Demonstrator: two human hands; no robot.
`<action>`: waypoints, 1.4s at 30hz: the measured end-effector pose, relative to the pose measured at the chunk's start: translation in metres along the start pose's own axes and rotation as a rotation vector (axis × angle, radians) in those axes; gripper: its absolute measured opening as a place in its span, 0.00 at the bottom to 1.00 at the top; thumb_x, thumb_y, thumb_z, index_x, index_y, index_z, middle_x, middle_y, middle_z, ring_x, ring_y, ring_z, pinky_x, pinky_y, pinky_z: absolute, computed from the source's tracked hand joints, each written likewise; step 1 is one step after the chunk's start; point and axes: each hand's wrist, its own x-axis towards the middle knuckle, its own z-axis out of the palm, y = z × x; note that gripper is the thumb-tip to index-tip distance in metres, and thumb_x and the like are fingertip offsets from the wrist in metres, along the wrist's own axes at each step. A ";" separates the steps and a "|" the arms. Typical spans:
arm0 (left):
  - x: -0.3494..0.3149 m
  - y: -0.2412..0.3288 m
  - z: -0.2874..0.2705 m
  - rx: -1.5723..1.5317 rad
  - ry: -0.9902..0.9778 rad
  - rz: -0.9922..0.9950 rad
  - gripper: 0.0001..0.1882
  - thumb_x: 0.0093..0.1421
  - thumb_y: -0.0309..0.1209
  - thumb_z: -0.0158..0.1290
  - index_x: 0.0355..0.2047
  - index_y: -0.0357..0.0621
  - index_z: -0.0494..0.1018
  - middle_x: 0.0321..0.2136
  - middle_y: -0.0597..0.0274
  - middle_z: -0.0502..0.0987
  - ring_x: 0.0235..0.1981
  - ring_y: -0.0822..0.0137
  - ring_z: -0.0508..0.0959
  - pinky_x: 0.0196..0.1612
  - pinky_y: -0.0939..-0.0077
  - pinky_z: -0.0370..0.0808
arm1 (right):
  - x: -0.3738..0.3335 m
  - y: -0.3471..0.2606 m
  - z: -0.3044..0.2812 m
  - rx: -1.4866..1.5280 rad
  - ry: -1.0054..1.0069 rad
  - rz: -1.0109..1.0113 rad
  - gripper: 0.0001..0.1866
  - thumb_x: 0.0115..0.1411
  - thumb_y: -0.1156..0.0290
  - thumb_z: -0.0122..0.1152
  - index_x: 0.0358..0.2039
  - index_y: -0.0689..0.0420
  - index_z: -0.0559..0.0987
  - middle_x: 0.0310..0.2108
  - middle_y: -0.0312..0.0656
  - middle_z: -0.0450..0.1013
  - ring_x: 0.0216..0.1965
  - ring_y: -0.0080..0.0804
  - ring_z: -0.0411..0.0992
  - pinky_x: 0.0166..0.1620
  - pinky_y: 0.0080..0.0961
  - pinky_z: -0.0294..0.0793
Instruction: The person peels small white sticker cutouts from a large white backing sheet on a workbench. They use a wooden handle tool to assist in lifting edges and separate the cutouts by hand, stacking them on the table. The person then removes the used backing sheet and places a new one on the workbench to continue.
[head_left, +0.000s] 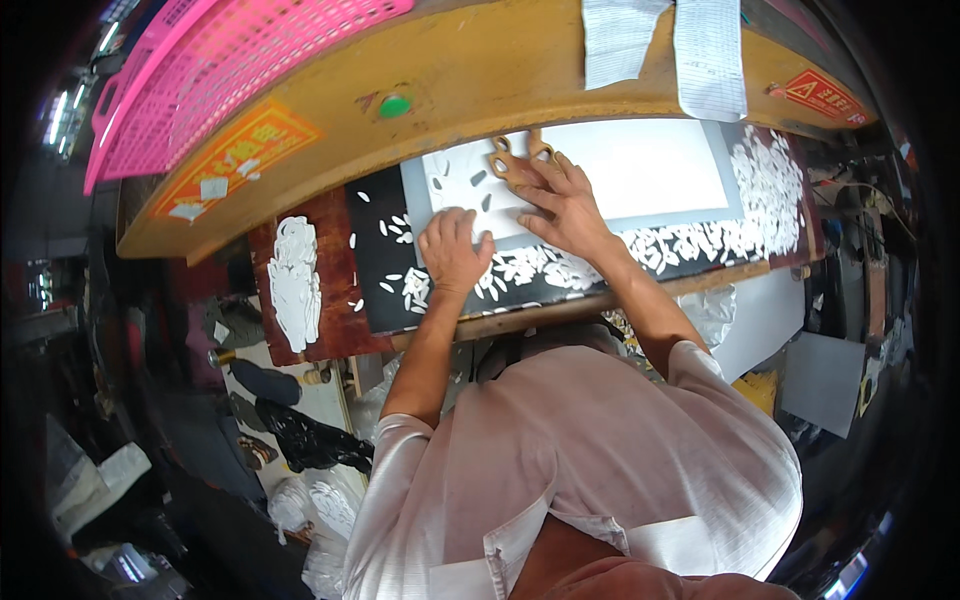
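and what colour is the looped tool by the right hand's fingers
Orange-brown; the looped tool shows best in the head view, the only one.

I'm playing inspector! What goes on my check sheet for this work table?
Surface: black mat on a reddish-brown board.
Job's things: white sheet, with gaps near its left end; tan looped tool over it.
Clutter: loose white pieces; white pile at left.
Left hand: at the sheet's left end, holding nothing visible.
Right hand: fingers on the tool; grip unclear.
Cables: nothing clear seen; edges too dark.
Surroundings: yellow beam with green button, pink basket, hanging papers.
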 end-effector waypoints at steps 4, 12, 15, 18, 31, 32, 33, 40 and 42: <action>-0.028 0.044 -0.027 -0.091 -0.040 -0.022 0.20 0.61 0.35 0.63 0.51 0.42 0.78 0.51 0.56 0.78 0.56 0.48 0.75 0.58 0.49 0.69 | -0.084 0.008 -0.058 0.161 0.086 0.155 0.19 0.61 0.67 0.71 0.53 0.56 0.87 0.60 0.50 0.78 0.66 0.57 0.70 0.67 0.46 0.71; -0.104 0.133 -0.017 -0.257 -0.129 -0.126 0.10 0.62 0.40 0.63 0.31 0.48 0.82 0.33 0.59 0.78 0.40 0.50 0.77 0.45 0.51 0.72 | -0.139 0.066 -0.182 0.267 0.776 0.725 0.30 0.73 0.66 0.59 0.70 0.67 0.69 0.38 0.41 0.80 0.39 0.21 0.73 0.45 0.24 0.76; -0.107 0.130 -0.006 -0.240 -0.112 -0.121 0.12 0.62 0.41 0.64 0.29 0.49 0.80 0.33 0.60 0.78 0.40 0.50 0.77 0.45 0.51 0.72 | -0.137 0.084 -0.200 0.177 0.713 0.517 0.33 0.72 0.67 0.60 0.72 0.68 0.65 0.52 0.52 0.81 0.51 0.23 0.76 0.50 0.27 0.78; -0.106 0.129 -0.001 -0.226 -0.060 -0.122 0.13 0.61 0.41 0.64 0.25 0.50 0.78 0.32 0.62 0.78 0.40 0.51 0.77 0.45 0.52 0.72 | -0.159 0.078 -0.177 0.292 0.592 0.511 0.26 0.72 0.68 0.61 0.67 0.66 0.73 0.54 0.55 0.82 0.55 0.33 0.78 0.57 0.32 0.76; -0.099 0.132 0.003 -0.159 -0.124 -0.224 0.18 0.59 0.46 0.63 0.20 0.53 0.73 0.28 0.66 0.75 0.39 0.54 0.76 0.44 0.55 0.71 | -0.211 0.037 -0.058 -0.074 0.272 0.131 0.07 0.63 0.62 0.70 0.34 0.51 0.89 0.34 0.36 0.83 0.42 0.40 0.77 0.57 0.42 0.68; -0.100 0.133 0.003 -0.154 -0.123 -0.225 0.17 0.59 0.46 0.63 0.20 0.53 0.73 0.29 0.66 0.76 0.39 0.54 0.76 0.44 0.54 0.71 | -0.211 0.037 -0.059 -0.085 0.273 0.121 0.09 0.63 0.61 0.70 0.33 0.51 0.89 0.33 0.36 0.82 0.41 0.41 0.76 0.56 0.42 0.68; -0.100 0.133 0.003 -0.154 -0.120 -0.220 0.17 0.59 0.46 0.64 0.20 0.53 0.74 0.29 0.66 0.76 0.40 0.54 0.76 0.45 0.54 0.71 | -0.212 0.037 -0.059 -0.087 0.283 0.137 0.10 0.64 0.60 0.69 0.33 0.52 0.89 0.33 0.37 0.82 0.41 0.42 0.76 0.56 0.42 0.68; -0.116 0.141 -0.003 -0.183 -0.082 -0.228 0.15 0.58 0.43 0.65 0.21 0.52 0.76 0.29 0.65 0.77 0.39 0.54 0.77 0.45 0.55 0.71 | -0.225 0.033 -0.059 -0.072 0.210 0.193 0.12 0.66 0.59 0.66 0.34 0.52 0.90 0.34 0.40 0.82 0.42 0.45 0.77 0.56 0.42 0.69; -0.130 0.148 -0.012 -0.216 -0.049 -0.223 0.14 0.58 0.43 0.66 0.22 0.52 0.77 0.29 0.64 0.76 0.39 0.54 0.76 0.44 0.54 0.70 | -0.236 0.024 -0.066 -0.051 0.135 0.247 0.12 0.66 0.59 0.66 0.35 0.53 0.90 0.35 0.40 0.83 0.43 0.45 0.78 0.56 0.42 0.69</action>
